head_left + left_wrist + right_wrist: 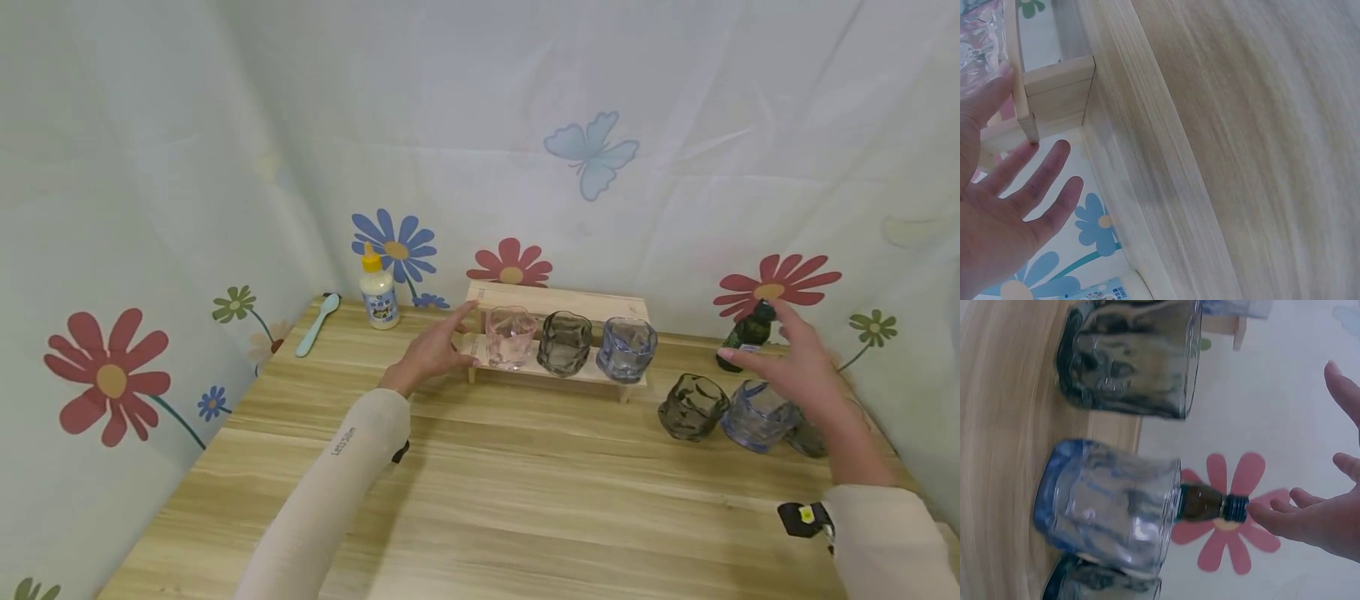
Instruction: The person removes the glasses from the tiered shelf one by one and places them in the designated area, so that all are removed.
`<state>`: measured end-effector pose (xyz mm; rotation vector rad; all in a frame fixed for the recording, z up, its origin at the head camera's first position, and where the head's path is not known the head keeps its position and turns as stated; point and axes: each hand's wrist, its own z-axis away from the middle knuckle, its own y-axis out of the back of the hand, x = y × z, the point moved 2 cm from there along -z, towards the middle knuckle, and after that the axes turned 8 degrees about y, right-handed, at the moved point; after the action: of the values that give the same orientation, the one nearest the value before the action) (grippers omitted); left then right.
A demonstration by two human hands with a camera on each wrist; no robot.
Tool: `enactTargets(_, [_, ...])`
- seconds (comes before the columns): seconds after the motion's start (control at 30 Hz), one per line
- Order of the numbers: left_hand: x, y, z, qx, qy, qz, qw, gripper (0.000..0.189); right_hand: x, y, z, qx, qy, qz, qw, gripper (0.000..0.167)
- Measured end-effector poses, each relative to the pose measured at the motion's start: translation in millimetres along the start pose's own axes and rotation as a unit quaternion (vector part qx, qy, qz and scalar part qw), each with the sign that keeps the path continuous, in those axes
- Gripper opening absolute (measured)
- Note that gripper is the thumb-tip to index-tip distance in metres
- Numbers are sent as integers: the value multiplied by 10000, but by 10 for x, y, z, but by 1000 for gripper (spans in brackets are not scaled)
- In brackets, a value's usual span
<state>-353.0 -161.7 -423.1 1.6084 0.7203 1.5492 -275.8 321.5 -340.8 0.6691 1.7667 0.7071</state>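
My left hand (437, 348) is at the left end of a two-step wooden rack (561, 298), its fingers spread. In the left wrist view its thumb and index fingertip lie right at the rack's edge (1025, 100), while the other fingers stretch past it. On the lower step stand a pink glass (511, 340), a grey glass (564, 346) and a blue glass (627, 350). My right hand (802, 354), holding nothing, hovers with parted fingers above another blue glass (757, 417). Behind it, a dark green bottle (748, 333) is partly covered by the hand in the head view.
Beside that blue glass stand a dark grey glass (692, 408) and a further dark glass (808, 437), partly hidden by the right arm. A yellow-capped bottle (380, 296) and a mint-coloured spoon (318, 327) are at the back left. A flower-printed curtain (465, 150) hangs behind the table.
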Motion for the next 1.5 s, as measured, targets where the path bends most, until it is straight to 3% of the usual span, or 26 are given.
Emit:
enactTargets(0.37, [-10, -4, 7, -8, -13, 50, 10000, 103, -305, -341, -138, 39, 692, -101, 9975, 105])
enactTargets(1.07, [-2, -12, 3, 35, 128, -34, 9999, 104, -492, -1049, -246, -146, 765, -322, 9964, 109])
enactTargets(1.5, [10, -5, 10, 26, 150, -62, 9999, 104, -507, -1274, -296, 3, 479, -561, 9973, 101])
